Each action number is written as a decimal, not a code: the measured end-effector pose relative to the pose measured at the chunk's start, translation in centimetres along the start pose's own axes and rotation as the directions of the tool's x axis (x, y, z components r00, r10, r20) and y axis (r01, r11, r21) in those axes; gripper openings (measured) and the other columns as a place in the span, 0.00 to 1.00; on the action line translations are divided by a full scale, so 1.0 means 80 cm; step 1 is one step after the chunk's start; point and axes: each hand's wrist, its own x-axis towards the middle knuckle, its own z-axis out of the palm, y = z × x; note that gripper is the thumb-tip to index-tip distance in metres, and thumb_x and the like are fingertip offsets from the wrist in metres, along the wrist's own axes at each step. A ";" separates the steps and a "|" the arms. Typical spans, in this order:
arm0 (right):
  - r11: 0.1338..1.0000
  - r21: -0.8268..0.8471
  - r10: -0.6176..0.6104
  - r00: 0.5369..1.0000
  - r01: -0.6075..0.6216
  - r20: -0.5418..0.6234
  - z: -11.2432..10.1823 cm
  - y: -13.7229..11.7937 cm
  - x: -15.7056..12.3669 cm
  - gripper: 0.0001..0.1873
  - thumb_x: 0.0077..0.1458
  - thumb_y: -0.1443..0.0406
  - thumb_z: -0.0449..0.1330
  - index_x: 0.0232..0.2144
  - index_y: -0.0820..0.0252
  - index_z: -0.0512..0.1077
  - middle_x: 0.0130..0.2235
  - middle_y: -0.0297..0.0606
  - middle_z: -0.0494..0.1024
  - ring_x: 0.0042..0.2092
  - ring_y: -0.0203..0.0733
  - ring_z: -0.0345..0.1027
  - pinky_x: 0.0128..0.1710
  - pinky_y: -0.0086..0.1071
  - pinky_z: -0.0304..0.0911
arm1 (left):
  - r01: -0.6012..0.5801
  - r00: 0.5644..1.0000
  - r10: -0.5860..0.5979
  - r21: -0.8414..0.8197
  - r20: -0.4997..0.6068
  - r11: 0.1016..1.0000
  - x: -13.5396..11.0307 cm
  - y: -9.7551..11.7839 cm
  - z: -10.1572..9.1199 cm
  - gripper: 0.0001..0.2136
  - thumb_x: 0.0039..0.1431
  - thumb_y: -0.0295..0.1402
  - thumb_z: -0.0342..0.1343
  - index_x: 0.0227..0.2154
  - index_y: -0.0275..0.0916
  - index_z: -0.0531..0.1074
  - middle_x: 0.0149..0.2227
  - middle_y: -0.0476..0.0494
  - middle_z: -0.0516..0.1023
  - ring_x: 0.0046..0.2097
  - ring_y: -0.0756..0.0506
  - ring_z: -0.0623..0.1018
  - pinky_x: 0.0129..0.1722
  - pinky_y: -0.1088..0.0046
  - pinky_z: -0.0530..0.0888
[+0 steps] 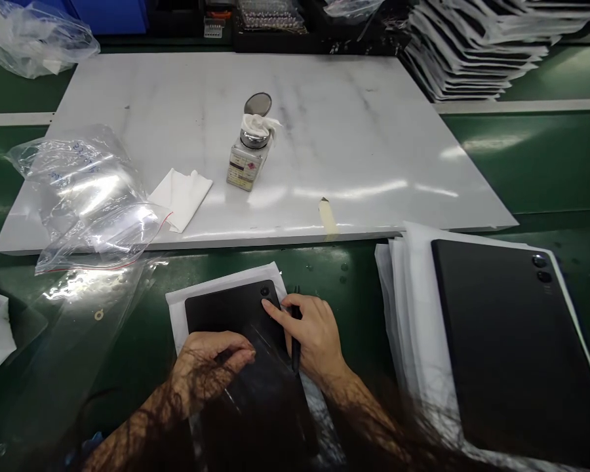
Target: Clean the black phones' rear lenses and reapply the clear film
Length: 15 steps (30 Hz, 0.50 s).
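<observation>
A black tablet (226,305) lies back-side up on a white foam sleeve (177,318) in front of me, its two-lens camera at the upper right corner. Over its lower back, shiny streaks show a thin clear film (270,373). My left hand (209,360) is above the tablet, thumb and forefinger pinched together at the film's edge. Black tweezers (295,357) are tucked in my right hand (314,331), pointing away from me. That hand's thumb presses the tablet just below the camera. Loose hair blurs the lower part of the view.
On the right, another black tablet (511,341) rests on stacked white sleeves (398,295). A marbled board (373,144) spans the bench, bearing a lidded solvent bottle (246,164), a folded white wipe (184,196) and clear plastic bags (93,190). More sleeves (476,52) are piled behind.
</observation>
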 end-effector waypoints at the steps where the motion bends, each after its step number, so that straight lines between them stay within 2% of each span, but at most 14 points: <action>1: 0.999 0.008 0.042 0.999 -0.042 0.001 0.001 0.000 -0.001 0.37 0.75 0.76 0.64 0.65 0.24 0.94 0.44 0.35 0.90 0.41 0.49 0.80 0.42 0.42 0.64 | 0.011 1.000 -0.011 0.002 0.005 1.000 0.001 0.000 0.000 0.07 0.73 0.40 0.76 0.42 0.54 1.00 0.39 0.47 1.00 0.40 0.39 0.97 0.42 0.71 0.91; 4: 0.992 -0.024 0.121 0.992 -0.122 -0.028 0.004 0.001 -0.004 0.36 0.75 0.73 0.63 0.63 0.21 0.95 0.44 0.38 0.90 0.43 0.52 0.81 0.43 0.45 0.64 | 0.016 1.000 -0.016 -0.002 0.010 1.000 0.002 0.004 0.001 0.08 0.73 0.41 0.75 0.42 0.53 1.00 0.40 0.45 1.01 0.42 0.36 0.98 0.44 0.67 0.92; 6: 0.992 -0.027 0.120 0.992 -0.121 -0.048 0.005 0.002 -0.003 0.35 0.76 0.72 0.62 0.65 0.24 0.95 0.46 0.40 0.91 0.45 0.54 0.81 0.44 0.46 0.66 | -0.001 1.000 0.001 -0.007 0.010 1.000 0.003 0.007 0.000 0.08 0.71 0.42 0.74 0.41 0.52 1.00 0.39 0.44 1.00 0.41 0.35 0.98 0.43 0.66 0.91; 9: 0.996 0.012 0.087 0.996 -0.087 -0.013 0.007 0.007 0.003 0.36 0.77 0.72 0.61 0.68 0.24 0.93 0.49 0.42 0.91 0.47 0.55 0.82 0.45 0.47 0.66 | -0.015 1.000 0.016 -0.018 0.025 1.000 0.006 0.011 -0.001 0.08 0.72 0.40 0.75 0.42 0.52 1.00 0.39 0.44 1.00 0.42 0.36 0.98 0.44 0.66 0.91; 11: 0.996 -0.007 0.085 0.996 -0.085 0.006 0.008 0.010 0.012 0.36 0.77 0.72 0.61 0.67 0.25 0.93 0.49 0.42 0.91 0.48 0.56 0.81 0.46 0.47 0.65 | -0.017 0.999 0.018 -0.035 0.037 0.999 0.009 0.012 -0.002 0.08 0.74 0.38 0.75 0.43 0.51 1.00 0.41 0.43 1.01 0.43 0.37 0.98 0.47 0.66 0.91; 13: 0.994 -0.028 0.102 0.995 -0.101 0.004 0.013 0.013 0.026 0.33 0.77 0.72 0.61 0.64 0.29 0.95 0.50 0.44 0.90 0.49 0.57 0.81 0.47 0.48 0.64 | -0.023 0.998 0.027 -0.063 0.050 0.998 0.009 0.014 -0.001 0.07 0.74 0.38 0.75 0.41 0.48 0.99 0.42 0.42 1.01 0.45 0.36 0.98 0.50 0.65 0.92; 15: 0.993 0.007 0.118 0.993 -0.118 0.010 0.021 0.014 0.046 0.29 0.77 0.71 0.61 0.63 0.37 0.95 0.52 0.48 0.90 0.50 0.60 0.80 0.48 0.49 0.66 | -0.021 0.998 0.027 -0.096 0.063 0.995 0.003 0.015 0.002 0.09 0.75 0.40 0.77 0.40 0.44 0.98 0.39 0.39 1.00 0.43 0.36 0.98 0.47 0.65 0.93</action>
